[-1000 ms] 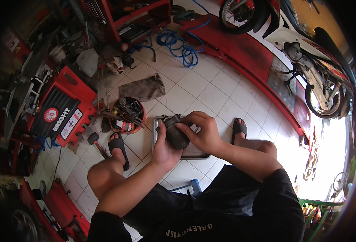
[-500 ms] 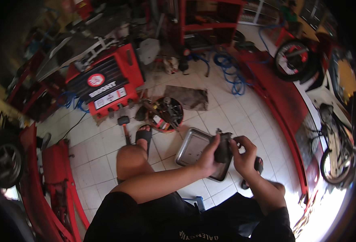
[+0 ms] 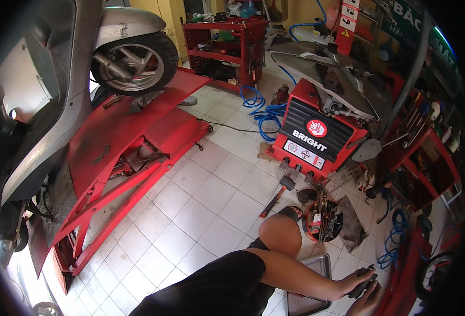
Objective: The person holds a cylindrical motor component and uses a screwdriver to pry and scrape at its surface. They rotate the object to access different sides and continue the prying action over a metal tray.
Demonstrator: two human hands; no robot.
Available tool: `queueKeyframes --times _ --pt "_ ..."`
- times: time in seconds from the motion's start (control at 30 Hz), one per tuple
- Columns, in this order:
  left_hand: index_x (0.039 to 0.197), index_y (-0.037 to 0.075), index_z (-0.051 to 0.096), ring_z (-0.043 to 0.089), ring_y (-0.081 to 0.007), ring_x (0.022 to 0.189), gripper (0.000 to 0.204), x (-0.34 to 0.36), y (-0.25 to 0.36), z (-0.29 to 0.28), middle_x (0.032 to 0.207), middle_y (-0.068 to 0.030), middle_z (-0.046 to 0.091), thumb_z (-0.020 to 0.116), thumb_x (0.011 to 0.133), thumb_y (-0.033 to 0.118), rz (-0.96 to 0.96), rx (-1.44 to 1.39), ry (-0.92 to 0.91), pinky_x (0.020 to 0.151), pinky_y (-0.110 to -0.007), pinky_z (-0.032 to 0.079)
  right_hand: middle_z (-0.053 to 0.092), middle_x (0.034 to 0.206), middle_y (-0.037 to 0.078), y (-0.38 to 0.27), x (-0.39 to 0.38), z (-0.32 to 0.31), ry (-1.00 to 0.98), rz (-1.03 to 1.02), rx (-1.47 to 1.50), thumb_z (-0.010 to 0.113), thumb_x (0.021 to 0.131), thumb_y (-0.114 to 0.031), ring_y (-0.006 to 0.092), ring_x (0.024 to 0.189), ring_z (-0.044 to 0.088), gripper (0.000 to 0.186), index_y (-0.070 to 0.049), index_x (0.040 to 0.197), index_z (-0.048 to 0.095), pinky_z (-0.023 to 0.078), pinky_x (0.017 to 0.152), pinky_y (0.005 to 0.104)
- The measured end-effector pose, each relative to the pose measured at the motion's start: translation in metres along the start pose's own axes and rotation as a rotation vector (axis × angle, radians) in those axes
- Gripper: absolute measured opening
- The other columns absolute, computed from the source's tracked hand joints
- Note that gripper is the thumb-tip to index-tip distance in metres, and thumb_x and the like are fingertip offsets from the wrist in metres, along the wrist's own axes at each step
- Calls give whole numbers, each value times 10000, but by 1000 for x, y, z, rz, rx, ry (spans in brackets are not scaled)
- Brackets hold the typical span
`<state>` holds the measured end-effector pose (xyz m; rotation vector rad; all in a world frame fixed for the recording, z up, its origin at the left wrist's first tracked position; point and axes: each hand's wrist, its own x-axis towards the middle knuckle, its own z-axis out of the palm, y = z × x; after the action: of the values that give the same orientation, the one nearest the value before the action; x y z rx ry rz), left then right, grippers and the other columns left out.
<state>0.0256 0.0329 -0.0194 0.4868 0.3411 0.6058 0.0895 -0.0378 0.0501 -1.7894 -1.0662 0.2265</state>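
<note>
At the lower right, my left hand (image 3: 347, 284) is closed around a small dark part (image 3: 360, 288), with the thumb along its upper side. Its exact kind I cannot make out. My right hand (image 3: 367, 303) meets the same part from below, fingers bent against it; the picture's dark rim cuts off that forearm. Left of the hands, partly under my left forearm, a shallow metal tray (image 3: 327, 263) lies on the tiles. Beyond it stands a round red tub (image 3: 307, 235) full of tools and loose parts.
A dark cloth (image 3: 352, 226) lies right of the tub, a mallet (image 3: 277, 196) left of it. Behind stands a red and black tyre machine (image 3: 317, 126). A red lift (image 3: 153, 124) carries a scooter (image 3: 58, 105) at left. Blue hoses (image 3: 268, 113) coil on the floor near a red tool cart (image 3: 243, 50).
The view has swung left, so my hands, tray and tub now sit farther right in it. The scooter on the lift has come into view. Both hands still hold the dark part.
</note>
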Motion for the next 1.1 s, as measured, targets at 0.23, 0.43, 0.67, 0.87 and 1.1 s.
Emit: queueKeyframes --times 0.23,0.43,0.67,0.87,1.1 --pt "1326 137 491 535 -115 1065 743 -1 40 -1 1177 -4 579 580 885 728 75 6 -39 893 -283 425 712 953 147 -41 23 20 -60 -74 174 712 955 -251 227 851 660 339 80 1018 676 537 754 344" --pt "1389 95 450 489 -151 1180 892 -9 43 2 1269 -53 544 577 840 786 66 88 20 1003 -305 376 712 967 151 -24 28 16 -80 -41 209 692 964 -223 230 859 664 319 93 991 665 539 757 342" --pt "1381 113 456 522 -148 1125 854 -1 16 -3 1226 -46 567 584 850 770 12 98 40 965 -297 403 713 955 154 -5 24 7 -52 -51 97 698 958 -207 229 848 665 300 90 983 665 540 753 340" --pt "1410 115 419 505 -158 1188 912 5 11 6 1260 -55 553 538 838 816 -93 91 37 1009 -322 385 714 945 157 -3 22 2 -29 -86 59 703 952 -194 227 839 667 284 87 975 665 541 750 338" --pt "1411 101 416 539 -159 1140 891 24 11 18 1228 -58 575 520 863 797 -102 72 5 981 -328 410 715 943 164 7 26 3 -8 -63 -18 695 961 -212 237 850 672 285 71 987 676 547 748 350"
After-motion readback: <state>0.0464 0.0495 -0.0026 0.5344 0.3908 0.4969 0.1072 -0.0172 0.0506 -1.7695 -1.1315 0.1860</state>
